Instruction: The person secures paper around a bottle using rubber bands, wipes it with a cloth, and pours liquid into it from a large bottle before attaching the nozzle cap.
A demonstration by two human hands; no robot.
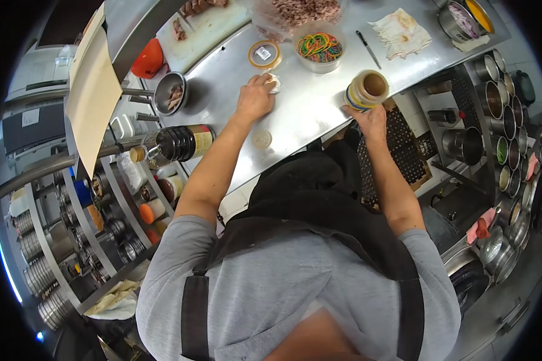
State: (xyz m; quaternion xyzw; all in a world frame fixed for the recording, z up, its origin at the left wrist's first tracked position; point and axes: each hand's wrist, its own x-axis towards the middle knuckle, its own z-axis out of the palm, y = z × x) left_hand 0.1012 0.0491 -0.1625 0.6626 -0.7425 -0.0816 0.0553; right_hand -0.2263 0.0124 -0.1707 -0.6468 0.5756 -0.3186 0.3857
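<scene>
Jar [359, 96]: open-mouthed, yellow and blue label; right of the tub of rubber bands [320, 68] and nearer to the person, by the near edge of the steel table [310, 117]. Contact of base with table: cannot tell.
Right hand [372, 123]: clamped on the lower part of the jar; some fingers hidden behind it.
Left hand [256, 97]: fingers together, bent down over 1 white wad [274, 83]; left of the tub and nearer to the person. Paper or cloth: cannot tell.
Discs: 2, both left of the tub. Yellow-rimmed disc [264, 55] just beside it; clear disc [261, 139] much nearer to the person.
Pen [368, 49]: right of the tub, with a stained cloth [401, 33] farther right.
Bag of chopped meat [266, 19]: beyond the tub.
Metal bowl [162, 96]: well left of the tub, holding brown pieces.
Drop risk: jar could fall past the table edge. Likely cause: grease or moisture under the right hand, or a loosened hold.
Spill risk: tub could tip and scatter bands. Likely cause: jar swung left into its wall.
Displacement risk: yellow-rimmed disc could slide into the tub. Likely cause: an overlong stroke of the left hand.
</scene>
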